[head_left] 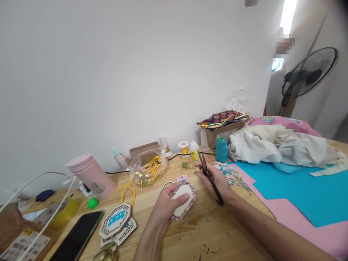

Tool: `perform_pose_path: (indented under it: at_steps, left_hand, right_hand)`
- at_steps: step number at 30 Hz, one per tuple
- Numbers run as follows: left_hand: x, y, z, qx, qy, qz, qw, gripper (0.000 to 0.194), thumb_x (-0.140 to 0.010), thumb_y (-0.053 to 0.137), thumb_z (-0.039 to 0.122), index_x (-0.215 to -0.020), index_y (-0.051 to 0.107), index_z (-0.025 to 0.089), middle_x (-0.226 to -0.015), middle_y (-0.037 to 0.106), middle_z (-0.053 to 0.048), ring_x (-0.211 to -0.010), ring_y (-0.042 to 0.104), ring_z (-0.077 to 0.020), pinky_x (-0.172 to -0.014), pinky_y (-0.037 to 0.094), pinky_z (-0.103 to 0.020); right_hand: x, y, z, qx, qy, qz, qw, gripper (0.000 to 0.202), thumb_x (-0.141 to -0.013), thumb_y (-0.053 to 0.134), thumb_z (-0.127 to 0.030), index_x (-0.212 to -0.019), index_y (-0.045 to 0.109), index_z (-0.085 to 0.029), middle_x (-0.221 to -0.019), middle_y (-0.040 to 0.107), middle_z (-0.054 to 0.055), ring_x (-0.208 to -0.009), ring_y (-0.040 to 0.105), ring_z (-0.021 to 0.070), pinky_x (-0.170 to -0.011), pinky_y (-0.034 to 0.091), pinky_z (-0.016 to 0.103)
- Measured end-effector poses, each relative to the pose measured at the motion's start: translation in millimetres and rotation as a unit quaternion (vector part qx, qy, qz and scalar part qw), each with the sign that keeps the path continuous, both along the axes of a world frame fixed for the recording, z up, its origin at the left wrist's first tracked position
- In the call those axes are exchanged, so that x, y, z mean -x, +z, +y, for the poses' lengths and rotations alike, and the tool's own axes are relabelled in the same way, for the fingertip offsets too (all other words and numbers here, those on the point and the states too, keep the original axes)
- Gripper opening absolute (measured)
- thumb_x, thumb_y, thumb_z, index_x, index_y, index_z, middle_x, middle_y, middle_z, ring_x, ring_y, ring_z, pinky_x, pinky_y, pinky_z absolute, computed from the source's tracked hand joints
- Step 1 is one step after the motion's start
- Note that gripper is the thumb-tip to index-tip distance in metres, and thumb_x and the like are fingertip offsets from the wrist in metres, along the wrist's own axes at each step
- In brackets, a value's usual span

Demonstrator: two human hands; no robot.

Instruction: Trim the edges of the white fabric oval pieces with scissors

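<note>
My left hand [169, 201] holds a white oval piece [182, 199] with a patterned fabric edge, the thumb lying across its face. Just right of it, my right hand [214, 181] is closed round a pair of dark scissors [208, 175]. The scissor blades point up and away from me, apart from the oval piece. Behind the hands on the wooden table [190, 235] lie a green bit of thread [184, 165] and a small pink and blue cutout [182, 178].
Octagonal wooden ornaments [116, 219], a phone [77, 237] and a pink cup [92, 175] stand left. Glue [194, 151], teal thread [221, 150] and a full box [212, 136] line the back. Blue sheets [299, 188] and white cloth [272, 145] cover the right.
</note>
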State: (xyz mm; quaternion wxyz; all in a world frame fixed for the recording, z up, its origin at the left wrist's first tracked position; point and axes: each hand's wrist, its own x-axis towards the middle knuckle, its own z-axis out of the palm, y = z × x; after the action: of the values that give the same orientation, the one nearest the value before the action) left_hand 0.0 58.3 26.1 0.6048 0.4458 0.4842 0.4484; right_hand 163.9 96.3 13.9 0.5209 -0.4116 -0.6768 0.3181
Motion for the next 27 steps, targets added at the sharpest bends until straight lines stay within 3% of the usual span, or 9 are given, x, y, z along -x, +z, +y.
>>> perform_pose_path:
  at_steps: [6,10,15,22,27]
  left_hand:
    - [-0.5,0.6,1.6,-0.005,0.028,-0.008,1.0,0.037,-0.049,0.077,0.026,-0.082,0.066,0.012,-0.064,0.067,-0.003,-0.048,0.053,-0.0079,-0.045,0.038,-0.017]
    - [-3.1,1.4,0.4,-0.005,0.028,-0.024,0.999,0.037,-0.048,0.077,0.026,-0.08,0.067,0.012,-0.064,0.067,-0.004,-0.049,0.054,-0.0082,-0.046,0.039,-0.016]
    - [-1.5,1.7,0.2,-0.003,0.037,-0.043,0.998,0.038,-0.049,0.077,0.027,-0.082,0.065,0.011,-0.066,0.067,-0.005,-0.051,0.055,-0.0081,-0.046,0.04,-0.015]
    - [2.1,0.7,3.9,-0.015,0.061,-0.026,0.998,0.043,-0.056,0.073,0.027,-0.096,0.061,0.012,-0.074,0.067,-0.005,-0.05,0.053,-0.0065,-0.043,0.038,-0.015]
    - [-1.2,-2.4,5.6,-0.024,0.073,0.005,0.997,0.044,-0.055,0.073,0.028,-0.094,0.061,0.011,-0.063,0.064,-0.002,-0.042,0.047,-0.0061,-0.035,0.034,-0.016]
  right_hand:
    - [3.8,-1.7,-5.1,0.029,0.131,0.045,0.99,0.026,-0.075,0.049,-0.024,-0.099,0.052,-0.017,-0.066,0.051,-0.002,-0.059,0.049,0.0108,-0.057,0.04,0.023]
    - [6.3,-0.7,-6.9,0.006,0.125,0.053,0.991,0.02,-0.073,0.048,-0.02,-0.092,0.053,-0.017,-0.061,0.046,-0.004,-0.055,0.044,0.0096,-0.054,0.038,0.022]
    - [2.2,1.4,-1.5,0.019,0.055,0.121,0.991,0.021,-0.071,0.049,-0.021,-0.091,0.051,-0.018,-0.06,0.045,-0.005,-0.052,0.042,0.0092,-0.05,0.035,0.021]
    - [6.4,-2.5,-9.7,0.054,0.165,0.064,0.983,0.026,-0.073,0.052,-0.023,-0.099,0.051,-0.017,-0.066,0.053,-0.002,-0.057,0.047,0.0095,-0.054,0.039,0.021]
    - [10.1,-4.6,-12.2,-0.033,0.139,-0.012,0.99,0.027,-0.075,0.047,-0.015,-0.1,0.053,-0.017,-0.069,0.055,-0.001,-0.059,0.05,0.0105,-0.055,0.04,0.021]
